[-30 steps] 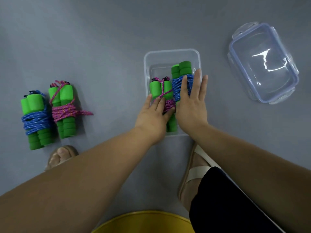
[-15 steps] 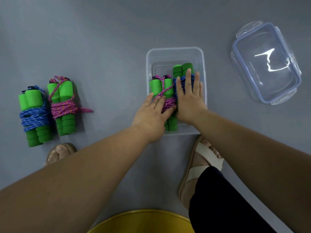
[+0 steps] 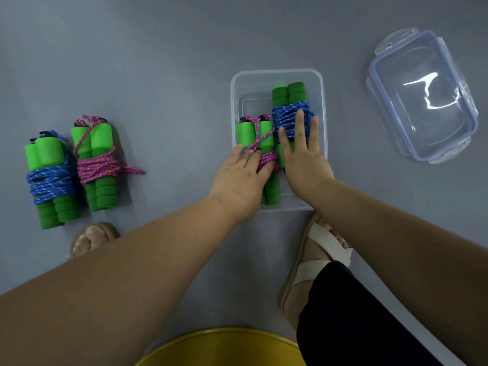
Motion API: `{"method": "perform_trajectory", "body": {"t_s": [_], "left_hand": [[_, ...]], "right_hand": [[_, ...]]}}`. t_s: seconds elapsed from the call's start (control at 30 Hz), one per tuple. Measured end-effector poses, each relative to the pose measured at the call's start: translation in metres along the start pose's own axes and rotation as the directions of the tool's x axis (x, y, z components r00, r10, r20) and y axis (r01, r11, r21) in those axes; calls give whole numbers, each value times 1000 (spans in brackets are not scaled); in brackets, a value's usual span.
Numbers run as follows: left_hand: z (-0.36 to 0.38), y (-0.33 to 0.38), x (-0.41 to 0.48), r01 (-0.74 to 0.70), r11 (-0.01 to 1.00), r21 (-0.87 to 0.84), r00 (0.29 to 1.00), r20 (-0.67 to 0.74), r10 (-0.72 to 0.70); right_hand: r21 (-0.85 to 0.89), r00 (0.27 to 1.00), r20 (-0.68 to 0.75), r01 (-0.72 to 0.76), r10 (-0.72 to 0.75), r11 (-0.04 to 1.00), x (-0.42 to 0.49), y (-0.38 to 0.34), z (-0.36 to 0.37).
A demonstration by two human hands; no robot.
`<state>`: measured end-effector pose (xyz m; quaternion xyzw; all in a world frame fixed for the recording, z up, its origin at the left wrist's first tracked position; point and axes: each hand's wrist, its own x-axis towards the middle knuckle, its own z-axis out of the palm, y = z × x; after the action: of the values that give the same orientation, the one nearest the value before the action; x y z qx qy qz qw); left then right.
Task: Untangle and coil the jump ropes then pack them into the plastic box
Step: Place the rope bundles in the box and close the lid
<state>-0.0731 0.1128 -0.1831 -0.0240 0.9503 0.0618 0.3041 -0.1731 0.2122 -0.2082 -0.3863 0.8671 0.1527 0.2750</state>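
Pressing flat, wide, holding nothing: left grip (image 3: 239, 178) on pink rope bundle (image 3: 247, 133), right grip (image 3: 303, 162) on blue rope bundle (image 3: 289, 112), in plastic box (image 3: 277, 72).

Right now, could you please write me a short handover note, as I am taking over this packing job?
Left hand: open, flat on the boxed pink bundle in the plastic box.
Right hand: open, flat on the boxed blue bundle beside it.
Done: four ropes coiled, two packed.
Left: pack the floor blue bundle and floor pink bundle, lying at far left; the lid sits off the box, to its right.
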Motion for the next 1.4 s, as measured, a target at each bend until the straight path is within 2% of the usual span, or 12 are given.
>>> {"method": "perform_trajectory", "body": {"t_s": [0.3, 0.43, 0.63, 0.73, 0.8, 0.87, 1.0, 1.17, 1.23, 1.27, 1.33, 1.4], "left_hand": [[-10, -4, 15, 82, 994, 78, 990, 109, -90], [-4, -5, 19, 138, 990, 13, 982, 125, -138], [-6, 1, 20, 156, 987, 42, 975, 151, -161], [-5, -1, 16, 141, 990, 27, 977, 156, -144], [-5, -6, 12, 138, 990, 13, 987, 81, -139], [-4, -10, 8, 146, 989, 38, 989, 3, -146], [-3, -10, 6, 94, 987, 128, 992, 72, -104], [-14, -14, 11, 67, 998, 14, 994, 80, -68], [-17, -22, 6, 17, 995, -101, 1000, 12, -16], [-18, -27, 2, -15, 984, -176, 999, -31, 10], [-25, -46, -14, -36, 944, -327, 993, -119, -3], [-30, -75, -34, -2, 909, -416, 982, -171, -77]], "right_hand": [[-36, 985, 152, -77, 82, 996, 15, -12, -33], [243, 977, 178, -159, 117, 957, 15, -14, -35], [394, 961, 274, -153, 43, 906, 20, 1, -44], [341, 971, 235, -124, 44, 932, 12, -11, -36], [277, 979, 196, -111, 57, 954, 1, -22, -23], [231, 973, 222, -112, 60, 967, -6, -26, -14], [207, 963, 271, -64, 6, 976, -8, -19, -23], [187, 931, 365, -42, -30, 982, 2, -26, -40], [222, 947, 314, -141, 66, 965, 0, -31, -56], [234, 969, 237, -132, 75, 963, -2, -33, -62], [206, 998, 23, 46, -52, 978, -11, -51, -80], [321, 970, -138, 233, -198, 918, -16, -77, -93]]}}
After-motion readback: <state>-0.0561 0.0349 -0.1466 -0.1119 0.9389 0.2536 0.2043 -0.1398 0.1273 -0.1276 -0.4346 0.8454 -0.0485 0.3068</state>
